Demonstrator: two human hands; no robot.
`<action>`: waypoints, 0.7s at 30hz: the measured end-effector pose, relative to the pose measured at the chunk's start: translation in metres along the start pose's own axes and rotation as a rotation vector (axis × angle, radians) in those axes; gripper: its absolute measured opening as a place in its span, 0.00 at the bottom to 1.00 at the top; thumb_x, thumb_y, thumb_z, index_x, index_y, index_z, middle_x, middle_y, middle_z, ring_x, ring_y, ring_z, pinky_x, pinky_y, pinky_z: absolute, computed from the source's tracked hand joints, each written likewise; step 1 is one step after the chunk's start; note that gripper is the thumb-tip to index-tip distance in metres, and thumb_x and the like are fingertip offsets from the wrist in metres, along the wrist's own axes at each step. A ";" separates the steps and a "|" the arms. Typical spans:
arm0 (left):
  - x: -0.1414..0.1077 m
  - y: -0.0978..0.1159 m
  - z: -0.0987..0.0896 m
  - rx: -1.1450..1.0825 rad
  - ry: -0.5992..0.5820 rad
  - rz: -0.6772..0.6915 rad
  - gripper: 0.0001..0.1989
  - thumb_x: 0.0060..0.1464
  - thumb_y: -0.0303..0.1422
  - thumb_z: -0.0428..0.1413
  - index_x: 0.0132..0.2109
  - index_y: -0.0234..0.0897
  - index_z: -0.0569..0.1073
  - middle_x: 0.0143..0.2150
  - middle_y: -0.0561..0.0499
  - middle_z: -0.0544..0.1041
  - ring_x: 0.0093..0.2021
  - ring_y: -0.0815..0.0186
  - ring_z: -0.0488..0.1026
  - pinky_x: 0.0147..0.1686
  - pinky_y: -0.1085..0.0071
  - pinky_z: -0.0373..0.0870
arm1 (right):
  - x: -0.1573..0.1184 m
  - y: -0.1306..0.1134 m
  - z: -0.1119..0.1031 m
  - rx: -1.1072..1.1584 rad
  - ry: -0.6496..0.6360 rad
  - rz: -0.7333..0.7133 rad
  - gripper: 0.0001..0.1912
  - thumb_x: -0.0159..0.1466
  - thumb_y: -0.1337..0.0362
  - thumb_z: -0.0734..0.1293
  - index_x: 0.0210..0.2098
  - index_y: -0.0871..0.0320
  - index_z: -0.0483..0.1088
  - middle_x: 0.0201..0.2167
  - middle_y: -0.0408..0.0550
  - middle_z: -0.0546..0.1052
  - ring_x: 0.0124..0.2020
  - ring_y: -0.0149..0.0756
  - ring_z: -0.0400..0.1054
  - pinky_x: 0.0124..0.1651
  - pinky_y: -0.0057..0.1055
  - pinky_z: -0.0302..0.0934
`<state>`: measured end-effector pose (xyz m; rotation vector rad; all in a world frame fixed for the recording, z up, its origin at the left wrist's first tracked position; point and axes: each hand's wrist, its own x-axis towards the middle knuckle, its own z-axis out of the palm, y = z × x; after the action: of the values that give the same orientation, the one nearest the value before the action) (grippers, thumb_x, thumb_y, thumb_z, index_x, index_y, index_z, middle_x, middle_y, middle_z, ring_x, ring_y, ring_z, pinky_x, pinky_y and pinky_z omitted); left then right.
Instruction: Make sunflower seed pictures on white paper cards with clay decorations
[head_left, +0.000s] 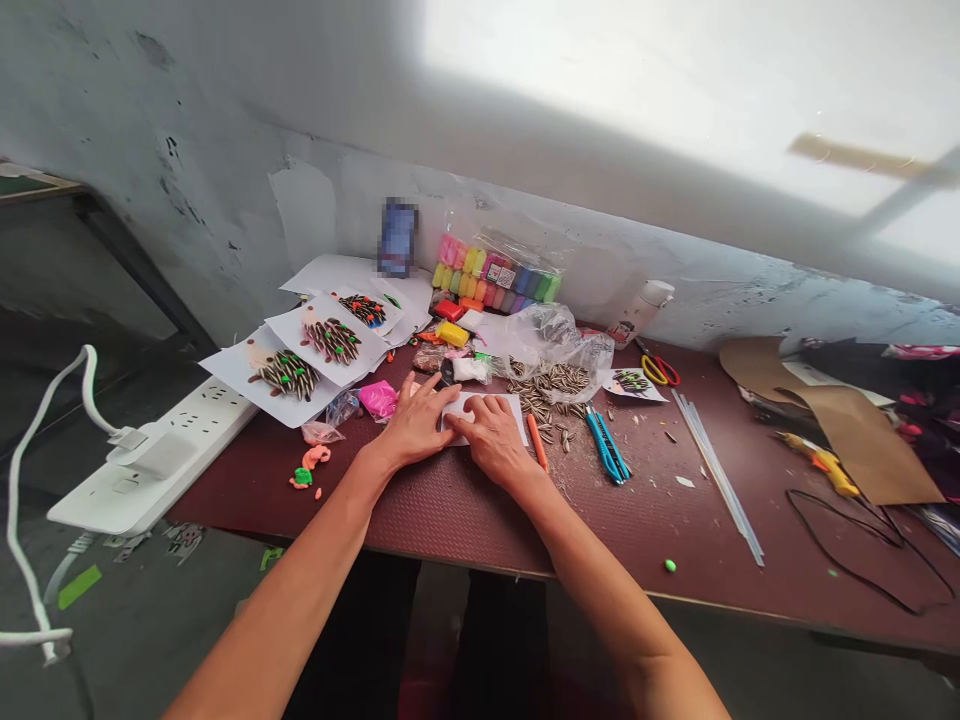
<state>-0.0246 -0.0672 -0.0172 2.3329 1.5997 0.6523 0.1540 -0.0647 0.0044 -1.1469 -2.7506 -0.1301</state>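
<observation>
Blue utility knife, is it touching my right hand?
Apart: the head view shows an orange stick and tabletop between the right hand and the blue utility knife.

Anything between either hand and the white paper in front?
Nothing visible: the left hand and right hand both reach over the white paper. The orange stick lies to its right, not between. Anything beneath the hands is hidden.
</observation>
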 end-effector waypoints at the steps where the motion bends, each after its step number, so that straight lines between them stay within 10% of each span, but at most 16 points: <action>1: 0.000 0.000 0.000 0.002 -0.003 0.000 0.29 0.54 0.37 0.54 0.63 0.42 0.69 0.64 0.47 0.74 0.72 0.51 0.56 0.72 0.42 0.37 | 0.000 0.000 0.000 0.006 -0.008 0.002 0.17 0.71 0.68 0.60 0.54 0.51 0.76 0.46 0.54 0.73 0.46 0.43 0.59 0.51 0.39 0.50; 21: 0.000 0.001 -0.001 -0.030 -0.016 -0.017 0.29 0.56 0.42 0.55 0.64 0.39 0.68 0.64 0.45 0.73 0.73 0.51 0.56 0.73 0.42 0.34 | -0.005 0.004 0.001 0.110 0.004 0.134 0.17 0.70 0.70 0.62 0.51 0.50 0.77 0.49 0.52 0.73 0.48 0.42 0.61 0.52 0.39 0.51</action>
<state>-0.0246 -0.0676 -0.0161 2.2952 1.5899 0.6472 0.1602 -0.0652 0.0025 -1.2940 -2.6309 0.0348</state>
